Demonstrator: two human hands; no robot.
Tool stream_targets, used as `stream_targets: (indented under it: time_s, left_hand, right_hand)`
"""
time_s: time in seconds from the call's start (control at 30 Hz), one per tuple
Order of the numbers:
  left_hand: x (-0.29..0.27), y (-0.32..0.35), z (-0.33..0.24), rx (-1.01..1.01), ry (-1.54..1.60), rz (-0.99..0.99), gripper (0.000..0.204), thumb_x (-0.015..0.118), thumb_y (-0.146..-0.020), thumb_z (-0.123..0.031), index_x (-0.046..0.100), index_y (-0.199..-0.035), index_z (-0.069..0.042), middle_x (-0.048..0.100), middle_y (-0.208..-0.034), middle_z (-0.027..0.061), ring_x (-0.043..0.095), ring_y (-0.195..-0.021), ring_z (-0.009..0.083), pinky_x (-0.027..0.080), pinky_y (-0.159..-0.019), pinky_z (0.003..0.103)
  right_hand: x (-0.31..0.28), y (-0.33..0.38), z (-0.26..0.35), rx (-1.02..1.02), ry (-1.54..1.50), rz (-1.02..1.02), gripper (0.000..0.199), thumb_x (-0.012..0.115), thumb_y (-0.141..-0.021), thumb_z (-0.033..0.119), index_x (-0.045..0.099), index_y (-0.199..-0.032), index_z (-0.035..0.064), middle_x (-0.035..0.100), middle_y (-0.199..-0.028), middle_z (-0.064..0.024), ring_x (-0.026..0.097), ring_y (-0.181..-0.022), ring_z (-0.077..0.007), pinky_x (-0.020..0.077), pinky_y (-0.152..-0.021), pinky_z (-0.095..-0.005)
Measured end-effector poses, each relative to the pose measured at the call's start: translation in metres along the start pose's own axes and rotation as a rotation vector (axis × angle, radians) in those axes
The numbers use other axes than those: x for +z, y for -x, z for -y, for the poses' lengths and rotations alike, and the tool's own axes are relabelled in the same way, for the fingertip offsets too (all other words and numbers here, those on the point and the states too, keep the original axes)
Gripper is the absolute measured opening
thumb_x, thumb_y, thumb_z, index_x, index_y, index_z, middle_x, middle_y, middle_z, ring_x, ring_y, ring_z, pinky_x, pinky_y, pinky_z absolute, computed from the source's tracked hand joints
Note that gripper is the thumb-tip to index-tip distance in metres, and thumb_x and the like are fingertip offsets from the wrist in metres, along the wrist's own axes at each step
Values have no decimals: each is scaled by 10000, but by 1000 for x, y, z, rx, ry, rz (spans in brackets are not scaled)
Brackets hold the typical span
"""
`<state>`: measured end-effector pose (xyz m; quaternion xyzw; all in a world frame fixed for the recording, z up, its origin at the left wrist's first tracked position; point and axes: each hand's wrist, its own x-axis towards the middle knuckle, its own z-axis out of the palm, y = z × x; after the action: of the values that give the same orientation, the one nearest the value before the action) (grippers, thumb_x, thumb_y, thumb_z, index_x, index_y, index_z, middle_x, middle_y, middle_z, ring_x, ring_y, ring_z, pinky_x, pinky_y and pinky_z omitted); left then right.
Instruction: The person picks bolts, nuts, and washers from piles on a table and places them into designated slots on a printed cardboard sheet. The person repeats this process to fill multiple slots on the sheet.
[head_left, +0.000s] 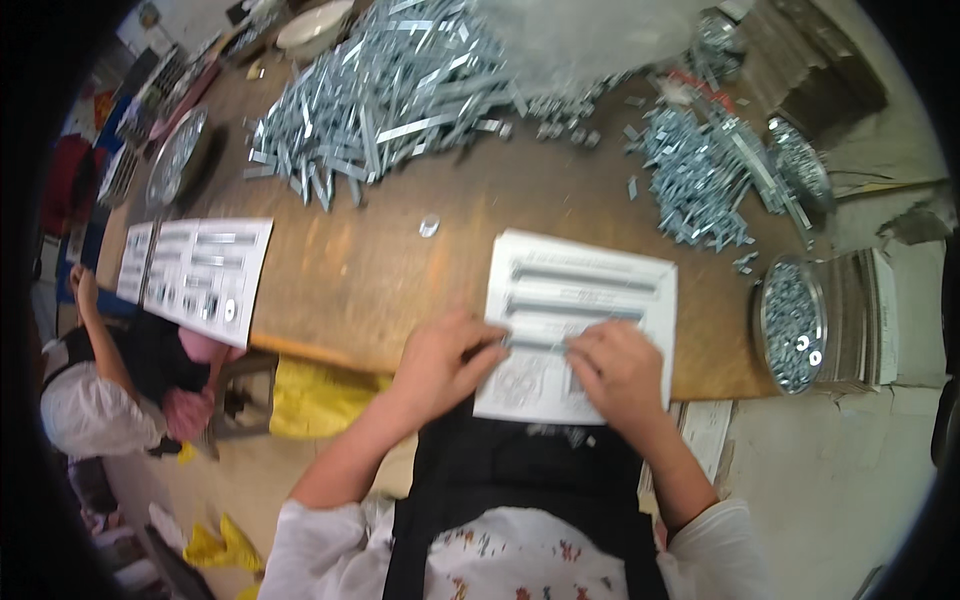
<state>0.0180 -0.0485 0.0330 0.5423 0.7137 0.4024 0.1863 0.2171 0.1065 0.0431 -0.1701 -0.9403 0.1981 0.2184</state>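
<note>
Head view: the worker's left hand [445, 362] and right hand [615, 365] meet over a white printed sheet [505, 250] at the near edge of the wooden table [345, 265]. Between their fingertips lies a grey metal strip [540, 347], on the sheet below two longer strips [585, 278] set one above the other. The fingers of both hands are bent, the tips at the strip's two ends; whether they pinch it or merely press it down, I cannot tell. Beyond, a large pile of metal strips [390, 105] covers the far side; at right lie a heap of short metal pieces [690, 185] and a round dish [822, 325] of small parts. A small disc [429, 226] lies alone near mid-table. At left, a person in a white cap [95, 410] sits near a second sheet [256, 250] bearing parts.
</note>
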Motion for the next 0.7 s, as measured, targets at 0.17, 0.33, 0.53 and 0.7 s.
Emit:
stream_targets:
  time_s: [0.17, 0.33, 0.53, 0.7]
  left_hand:
    - [-15, -10, 20, -209, 389, -25, 201, 707, -901, -185, 731, -1001, -12, 688, -815, 79, 637, -702, 135, 498, -633, 294]
    - [-14, -67, 54, -289, 260, -256, 191, 672, -934, -170, 724, -929, 13, 695, -753, 87, 620, -661, 133, 482, -616, 283]
    - [-6, -67, 70, -168, 192, -356, 165, 681, -942, -152, 714, -951, 9, 645, -723, 13, 551, -640, 79, 447, -597, 249]
    - [-3, -69, 72, -158, 178, -372, 184, 680, -946, -171, 709, -928, 10, 634, -719, 2, 546, -630, 67, 445, -591, 242]
  right_hand:
    - [-31, -46, -31, 165, -175, 12, 284, 696, -845, 130, 685, -1114, 39, 677, -927, -128, 668, -793, -291, 534, -735, -373]
    - [-8, -154, -123, 160, 98, -59, 325, 578, -903, 136, 639, -1204, 29, 661, -1156, -177, 644, -1047, -363, 519, -883, -457]
    - [52, -210, -168, -14, 389, -61, 258, 560, -917, 182, 673, -1107, 49, 668, -1093, -114, 648, -964, -330, 545, -797, -444]
    - [64, -215, -138, 151, 311, -41, 175, 692, -830, 174, 714, -954, 53, 659, -1020, -159, 662, -917, -359, 545, -771, -471]
